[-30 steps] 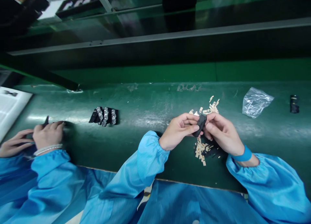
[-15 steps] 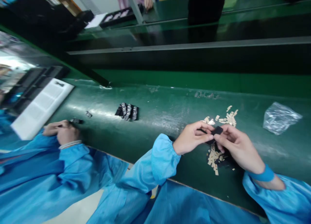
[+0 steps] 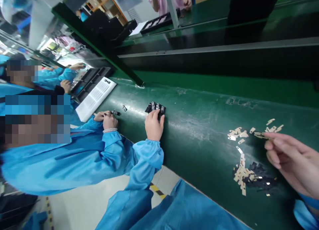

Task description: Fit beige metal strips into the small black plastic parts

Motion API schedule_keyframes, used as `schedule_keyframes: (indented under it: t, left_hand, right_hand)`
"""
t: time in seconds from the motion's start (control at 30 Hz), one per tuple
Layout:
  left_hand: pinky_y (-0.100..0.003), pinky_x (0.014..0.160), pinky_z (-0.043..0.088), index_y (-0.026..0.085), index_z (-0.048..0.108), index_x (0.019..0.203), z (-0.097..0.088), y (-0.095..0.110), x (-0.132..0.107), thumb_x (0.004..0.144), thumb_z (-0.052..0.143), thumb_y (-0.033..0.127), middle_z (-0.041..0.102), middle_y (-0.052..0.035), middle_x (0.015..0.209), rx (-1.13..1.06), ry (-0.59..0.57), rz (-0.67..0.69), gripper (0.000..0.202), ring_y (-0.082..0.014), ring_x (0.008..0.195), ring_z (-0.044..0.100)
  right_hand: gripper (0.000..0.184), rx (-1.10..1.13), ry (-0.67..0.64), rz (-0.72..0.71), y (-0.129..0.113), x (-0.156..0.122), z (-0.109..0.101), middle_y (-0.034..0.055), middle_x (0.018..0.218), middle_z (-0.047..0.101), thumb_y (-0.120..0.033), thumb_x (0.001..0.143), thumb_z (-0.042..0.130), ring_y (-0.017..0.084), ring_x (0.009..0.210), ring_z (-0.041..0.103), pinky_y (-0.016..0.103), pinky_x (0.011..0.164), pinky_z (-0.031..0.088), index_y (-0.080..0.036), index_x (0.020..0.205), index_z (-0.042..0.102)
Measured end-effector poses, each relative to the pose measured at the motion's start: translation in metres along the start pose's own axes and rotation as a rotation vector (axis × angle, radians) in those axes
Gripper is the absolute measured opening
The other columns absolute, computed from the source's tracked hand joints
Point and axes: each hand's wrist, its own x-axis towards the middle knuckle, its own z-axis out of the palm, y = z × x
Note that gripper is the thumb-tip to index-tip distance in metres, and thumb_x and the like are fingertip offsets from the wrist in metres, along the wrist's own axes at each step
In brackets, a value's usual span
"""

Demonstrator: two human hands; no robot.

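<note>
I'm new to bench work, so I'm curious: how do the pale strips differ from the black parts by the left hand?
Color: the pale strips are cream, while the black parts have shiny silvery areas. Layout: the pale strips lie scattered and heaped; the black parts sit close side by side. Hands: the right hand is at some pale strips, while the left hand partly covers the black parts. Both lie on the green table.
</note>
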Motion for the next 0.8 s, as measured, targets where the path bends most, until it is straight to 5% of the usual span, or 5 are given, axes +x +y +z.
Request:
schedule_keyframes:
  t: [0.13, 0.37, 0.63, 0.8]
  left_hand:
    - [-0.047, 0.103, 0.047, 0.017, 0.066, 0.132, 0.004, 0.004, 0.005, 0.098, 0.057, 0.043, 0.062, -0.0183, 0.131, 0.204, -0.019, -0.04, 0.043, -0.0349, 0.119, 0.059]
    - [-0.044, 0.102, 0.047, 0.02, 0.073, 0.117, 0.007, 0.008, 0.005, 0.098, 0.057, 0.042, 0.06, -0.0166, 0.125, 0.205, -0.004, -0.028, 0.034, -0.0324, 0.115, 0.057]
    - [-0.04, 0.1, 0.048, 0.019, 0.069, 0.125, 0.002, 0.015, 0.003, 0.1, 0.054, 0.038, 0.068, -0.0136, 0.119, 0.261, -0.195, 0.047, 0.034, -0.0305, 0.112, 0.061]
    - [-0.036, 0.089, 0.052, 0.021, 0.074, 0.106, -0.003, 0.012, 0.015, 0.092, 0.065, 0.035, 0.072, -0.0098, 0.105, 0.274, -0.259, 0.043, 0.022, -0.028, 0.105, 0.065]
  right_hand:
    - [0.032, 0.043, 0.01, -0.046, 0.011, 0.006, -0.014, 0.0064, 0.074, 0.059, -0.041, 0.069, 0.088, 0.012, 0.053, 0.047, 0.028, 0.043, 0.04, -0.025, 0.096, 0.081]
    - [0.024, 0.049, 0.025, -0.06, 0.014, 0.013, -0.023, 0.0066, 0.07, 0.056, -0.039, 0.074, 0.084, 0.014, 0.053, 0.045, 0.032, 0.044, 0.037, -0.026, 0.094, 0.081]
    - [0.024, 0.06, 0.029, -0.086, 0.019, 0.018, -0.027, 0.0053, 0.066, 0.058, -0.036, 0.074, 0.084, 0.013, 0.052, 0.048, 0.029, 0.045, 0.041, -0.024, 0.094, 0.08]
    - [0.027, 0.06, 0.01, -0.108, 0.022, 0.021, -0.028, 0.0045, 0.068, 0.06, -0.036, 0.071, 0.085, 0.013, 0.053, 0.048, 0.027, 0.045, 0.042, -0.023, 0.094, 0.079]
